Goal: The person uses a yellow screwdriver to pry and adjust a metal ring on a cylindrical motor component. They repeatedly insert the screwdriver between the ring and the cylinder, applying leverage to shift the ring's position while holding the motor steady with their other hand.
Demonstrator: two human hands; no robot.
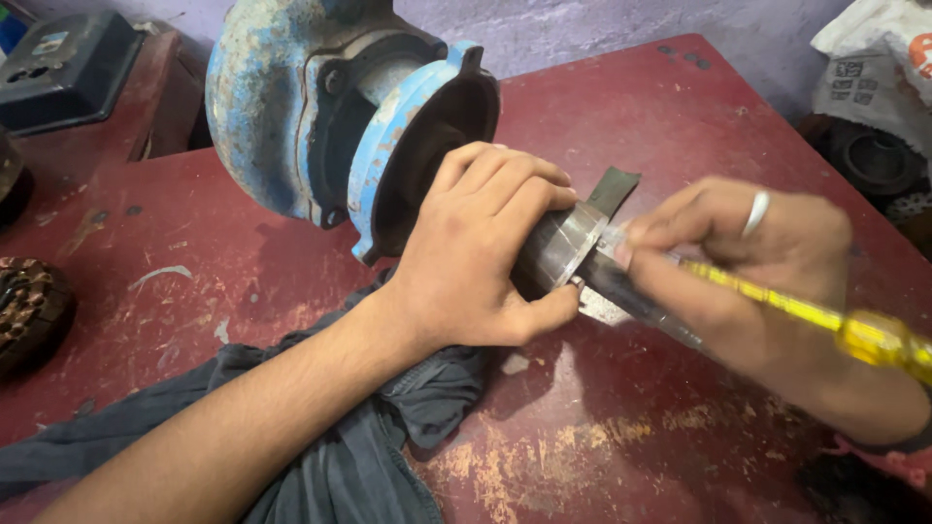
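A dark metal shaft [558,254] is seen jutting from the blue pump housing [291,107] on the red table [621,126], its long axis running down toward the right. It is wrapped tightly by the left hand [476,252]. A yellow-handled screwdriver [825,320] is gripped by the closed right hand [767,262], tip against the shaft.

Place: a repair workshop.
Table: worn red table [631,427], paint scuffed and chipped.
Machinery: big blue pump housing [291,107], upper centre.
Spare parts: dark wound coil [29,311] at left edge.
Cloth: greasy grey rag [369,456], lower centre.
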